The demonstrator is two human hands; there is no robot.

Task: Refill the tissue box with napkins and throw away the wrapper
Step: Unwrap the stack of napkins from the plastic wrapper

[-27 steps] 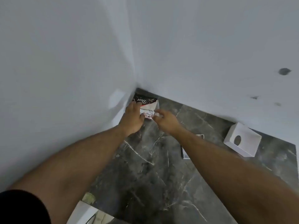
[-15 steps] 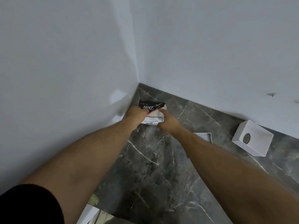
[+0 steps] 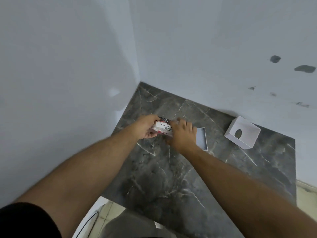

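Both hands hold a wrapped tissue pack (image 3: 163,130) just above the dark marble tabletop (image 3: 171,177), near the corner of two white walls. The left hand (image 3: 145,128) grips its left end, the fingers curled around it. The right hand (image 3: 182,134) covers the right end; its fingers are bent on the wrapper. Just beside this hand lies a flat white lid (image 3: 202,139). The white tissue box (image 3: 242,132), with a round hole, stands well apart to the right.

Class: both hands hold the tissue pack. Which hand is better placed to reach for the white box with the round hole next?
Right. The right hand is on the pack's side nearer the white box; the left hand sits toward the wall corner and would probably have to cross over.
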